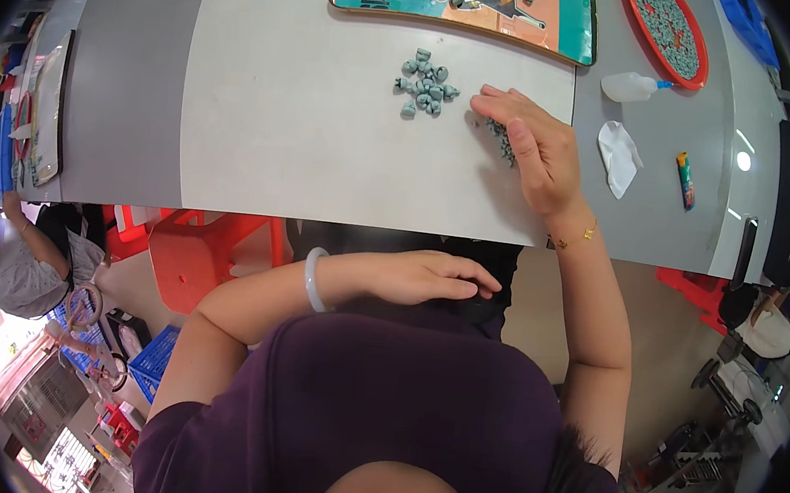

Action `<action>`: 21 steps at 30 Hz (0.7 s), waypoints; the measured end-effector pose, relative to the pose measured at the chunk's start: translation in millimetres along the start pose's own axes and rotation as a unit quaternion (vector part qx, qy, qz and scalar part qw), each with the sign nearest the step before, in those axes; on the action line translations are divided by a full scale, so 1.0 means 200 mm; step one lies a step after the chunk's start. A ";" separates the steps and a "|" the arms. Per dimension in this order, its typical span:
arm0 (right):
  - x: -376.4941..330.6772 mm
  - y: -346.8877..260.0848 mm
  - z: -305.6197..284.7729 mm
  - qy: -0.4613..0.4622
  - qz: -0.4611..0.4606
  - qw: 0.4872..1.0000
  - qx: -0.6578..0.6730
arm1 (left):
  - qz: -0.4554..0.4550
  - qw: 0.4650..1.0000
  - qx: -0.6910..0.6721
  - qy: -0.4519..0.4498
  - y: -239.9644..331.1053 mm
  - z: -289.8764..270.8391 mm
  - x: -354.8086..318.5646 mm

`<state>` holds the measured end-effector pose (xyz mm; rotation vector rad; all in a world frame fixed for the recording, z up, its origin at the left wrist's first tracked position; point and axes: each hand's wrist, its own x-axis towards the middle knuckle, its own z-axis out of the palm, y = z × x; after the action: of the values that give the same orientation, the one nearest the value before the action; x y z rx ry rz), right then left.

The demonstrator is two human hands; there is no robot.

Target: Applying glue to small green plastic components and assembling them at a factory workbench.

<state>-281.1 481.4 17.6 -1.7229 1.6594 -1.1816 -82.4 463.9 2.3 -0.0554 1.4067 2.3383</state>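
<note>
My right hand (544,152) rests on its edge on the white tabletop (285,105), thumb apart and fingers stretched and slightly curved. Close against its palm side lie small grey-green pieces (498,141), partly hidden by the hand. To its left sits a loose cluster of larger grey-green pieces (425,88), apart from the fingers. My left hand (434,278) is below the table's front edge, over my lap, with its fingers extended and nothing in them. A pale bangle (313,277) circles the left wrist.
A tray with a cartoon picture (491,11) at the far side bears more pieces. At the far right stand a red basket (630,4) full of small pieces, a squeeze bottle (630,87), a white tissue (617,158) and a small tube (684,181). Someone sits at left.
</note>
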 end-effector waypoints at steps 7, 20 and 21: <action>-0.11 -0.08 0.04 -0.059 -0.043 0.997 0.021 | -0.014 0.896 -0.422 0.137 -0.23 -0.05 0.14; -0.27 -0.14 0.06 0.061 0.116 0.973 0.191 | 0.167 0.733 -0.658 -0.031 -0.26 -0.04 0.17; -0.28 -0.15 0.07 0.039 0.122 0.977 0.169 | 0.167 0.736 -0.655 -0.025 -0.25 -0.04 0.16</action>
<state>-247.1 537.9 21.1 -1.2418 1.5533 -1.3352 -95.2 489.0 -51.9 -0.1349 -0.5613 3.0672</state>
